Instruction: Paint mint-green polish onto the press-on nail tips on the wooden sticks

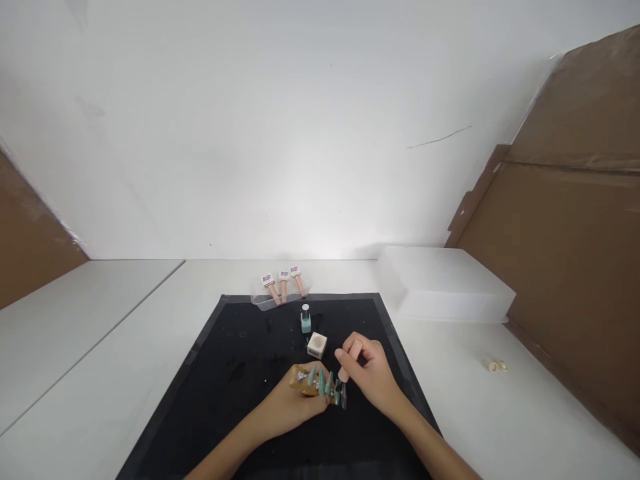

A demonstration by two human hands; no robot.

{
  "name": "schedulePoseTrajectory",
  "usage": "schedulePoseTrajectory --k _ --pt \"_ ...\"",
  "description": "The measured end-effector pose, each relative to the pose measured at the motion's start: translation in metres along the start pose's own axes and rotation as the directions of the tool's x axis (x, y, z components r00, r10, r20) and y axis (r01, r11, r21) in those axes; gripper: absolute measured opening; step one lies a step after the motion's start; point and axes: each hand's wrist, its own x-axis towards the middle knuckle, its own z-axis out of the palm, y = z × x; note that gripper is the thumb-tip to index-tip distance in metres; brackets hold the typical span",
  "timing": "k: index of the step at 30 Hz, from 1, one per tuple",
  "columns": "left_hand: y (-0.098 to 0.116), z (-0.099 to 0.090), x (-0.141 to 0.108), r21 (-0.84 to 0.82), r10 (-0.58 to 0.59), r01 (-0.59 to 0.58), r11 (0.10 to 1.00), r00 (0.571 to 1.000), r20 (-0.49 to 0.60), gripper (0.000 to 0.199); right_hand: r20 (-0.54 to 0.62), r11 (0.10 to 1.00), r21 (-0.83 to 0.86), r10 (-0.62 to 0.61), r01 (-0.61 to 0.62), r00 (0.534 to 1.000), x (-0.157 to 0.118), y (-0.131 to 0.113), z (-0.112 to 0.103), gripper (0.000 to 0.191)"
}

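My left hand (295, 407) grips a brown holder (300, 379) on which several green nail tips (321, 381) stand in a row. To its right, my right hand (371, 373) is closed round a pink brush cap (351, 360), whose lower end points down at the nail tips on the right end of the row. Whether the brush touches a tip cannot be made out. Just beyond my hands sits a square pale bottle (317, 345). Behind it stands a small teal bottle (305, 320) with a silvery white top.
A black mat (220, 387) lies under my hands. At its far edge, a clear tray (270, 304) holds three pink-handled bottles (283, 287). A white translucent box (450, 283) stands at the back right. Small beige pieces (495, 365) lie to the right, near a brown cardboard wall (575, 267).
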Motion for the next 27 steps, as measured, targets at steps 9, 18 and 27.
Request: schedulePoseTrajectory --k 9,18,27 --pt "-0.0014 0.0008 -0.0016 0.003 0.012 -0.012 1.000 1.000 0.015 0.007 0.051 0.999 -0.024 0.024 -0.023 0.998 0.0000 0.0012 -0.0007 0.036" --pt "0.0030 0.0012 -0.0011 -0.006 0.014 -0.014 1.000 1.000 0.015 0.005 0.100 1.000 -0.008 0.018 -0.017 0.995 -0.0006 -0.0043 -0.0012 0.036" --pt "0.0018 0.0011 -0.0023 0.000 0.002 -0.002 1.000 1.000 0.022 0.007 -0.036 1.000 0.006 0.019 -0.018 0.999 0.0010 0.0024 -0.0013 0.039"
